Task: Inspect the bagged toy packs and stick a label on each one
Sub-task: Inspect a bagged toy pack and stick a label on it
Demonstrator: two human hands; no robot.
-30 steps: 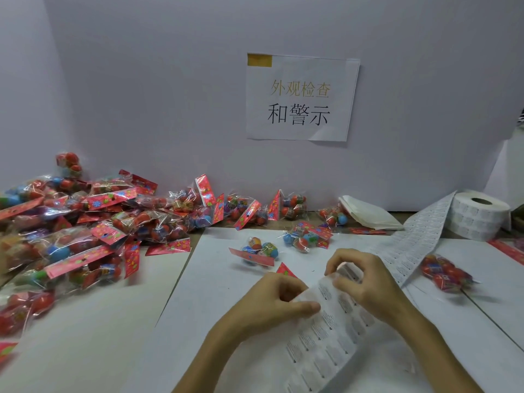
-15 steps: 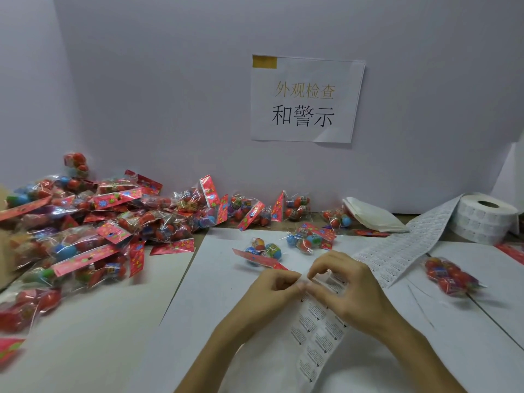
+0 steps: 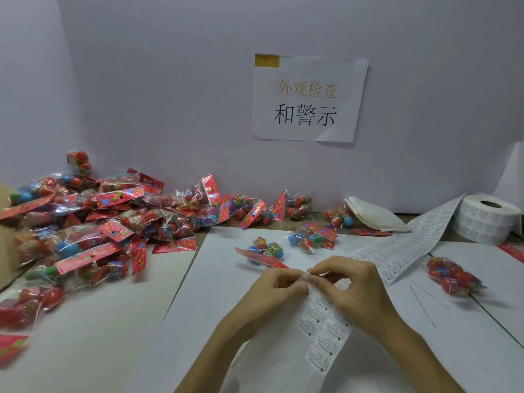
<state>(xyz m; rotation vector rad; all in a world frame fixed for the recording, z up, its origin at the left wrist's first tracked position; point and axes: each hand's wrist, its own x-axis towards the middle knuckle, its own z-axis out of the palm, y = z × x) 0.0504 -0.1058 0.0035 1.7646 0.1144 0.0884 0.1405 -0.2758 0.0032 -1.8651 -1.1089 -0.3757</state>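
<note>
My left hand (image 3: 272, 290), bare, slim fingers, a short nail on the thumb, my right hand (image 3: 354, 290), bare too, knuckles ridged across its back, my left forearm (image 3: 226, 350), bare and slender, my right forearm (image 3: 419, 358), bare as well, both wrists uncovered

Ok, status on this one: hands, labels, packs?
Left hand and right hand both pinch the top edge of the white strip of printed labels. Clear bag of coloured toy eggs with red header lies just beyond, untouched. Nothing between.
</note>
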